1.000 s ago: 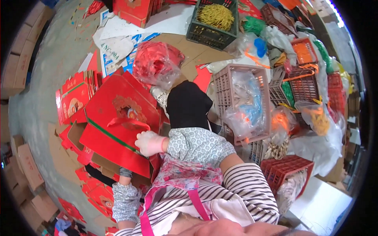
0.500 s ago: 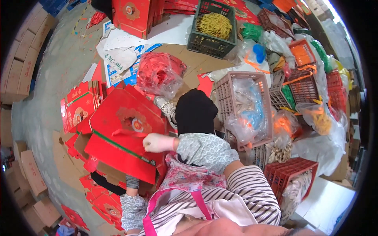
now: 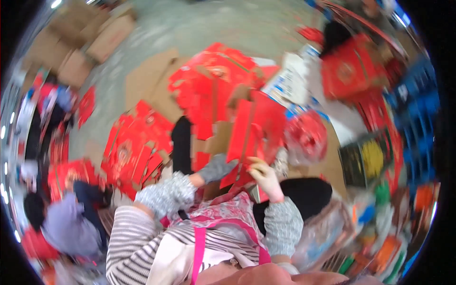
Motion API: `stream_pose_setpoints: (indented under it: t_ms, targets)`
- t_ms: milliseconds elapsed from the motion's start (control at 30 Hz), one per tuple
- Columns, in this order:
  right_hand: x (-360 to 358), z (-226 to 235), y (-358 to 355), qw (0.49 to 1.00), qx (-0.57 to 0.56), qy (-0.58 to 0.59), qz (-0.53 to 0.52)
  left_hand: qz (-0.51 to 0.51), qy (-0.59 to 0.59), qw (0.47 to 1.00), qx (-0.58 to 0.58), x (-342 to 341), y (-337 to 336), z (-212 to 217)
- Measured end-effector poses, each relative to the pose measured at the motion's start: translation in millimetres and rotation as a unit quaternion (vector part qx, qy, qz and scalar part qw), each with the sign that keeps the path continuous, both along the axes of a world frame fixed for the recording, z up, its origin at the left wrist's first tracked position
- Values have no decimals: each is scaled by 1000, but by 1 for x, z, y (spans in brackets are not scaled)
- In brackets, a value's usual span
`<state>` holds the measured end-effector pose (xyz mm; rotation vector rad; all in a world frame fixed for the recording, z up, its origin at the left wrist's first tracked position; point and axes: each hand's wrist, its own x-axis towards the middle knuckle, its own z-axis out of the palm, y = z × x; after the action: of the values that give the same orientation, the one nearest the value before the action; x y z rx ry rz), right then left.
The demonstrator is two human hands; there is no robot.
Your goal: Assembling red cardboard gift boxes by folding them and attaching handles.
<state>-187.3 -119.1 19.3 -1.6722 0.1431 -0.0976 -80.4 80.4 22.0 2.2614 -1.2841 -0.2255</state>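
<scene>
Bag [image 3: 307,137] lies right of box [image 3: 244,127], seemingly on cardboard [image 3: 336,164].

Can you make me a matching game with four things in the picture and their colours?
Things:
1. left hand's glove
2. right hand's glove
3. carton panel between the hands
4. bundle in the dark crate

Colours:
A. yellow
B. grey
C. mostly red
D. whitish

Right pairs: 1-B, 2-D, 3-C, 4-A

Grey floor [image 3: 204,26], apparently concrete; brown cartons [image 3: 111,39].
</scene>
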Motion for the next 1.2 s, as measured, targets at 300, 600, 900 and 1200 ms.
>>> stream_pose_setpoints:
  t_ms: [300, 600, 900, 1200]
  targets:
    - [-3, -11, -38, 918, 212, -50, -332, 326, 428, 706, -460, 107, 148, 151]
    - [17, -19, -23, 928, 149, 13, -343, 372, 291, 495, -729, 130, 353, 99]
    - [17, -28, -18, 938, 69, 45, -336, 546, 527, 211, -616, 54, 482, -201]
    - [11, -19, -1, 952, -289, 95, -5, 475, -34, 870, -129, 144, 215, -76]
